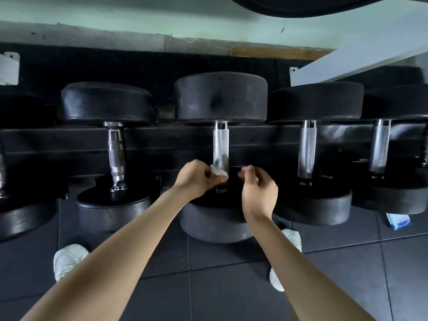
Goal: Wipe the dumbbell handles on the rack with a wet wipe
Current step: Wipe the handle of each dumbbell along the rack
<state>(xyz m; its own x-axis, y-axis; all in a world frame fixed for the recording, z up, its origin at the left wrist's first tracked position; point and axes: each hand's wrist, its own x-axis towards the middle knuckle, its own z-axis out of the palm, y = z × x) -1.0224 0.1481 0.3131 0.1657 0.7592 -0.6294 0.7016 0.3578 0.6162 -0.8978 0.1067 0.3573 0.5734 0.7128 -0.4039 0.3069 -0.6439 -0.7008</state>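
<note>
here left hand pinches the small wet wipe against the near end of the middle dumbbell handle on the rack; right hand loosely curled, holding nothing. wipe looks limp and slick, knurled steel stiff and grippy; likely best wrapped round the bar.

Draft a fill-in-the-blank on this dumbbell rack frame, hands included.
1. The left hand pinches a ____ at the middle dumbbell handle.
2. The right hand, fingers loosely curled, holds ____.
3. The blue pack lies on the ____.
4. The shoes are ____.
Missing: wet wipe; nothing; floor; white.
</note>
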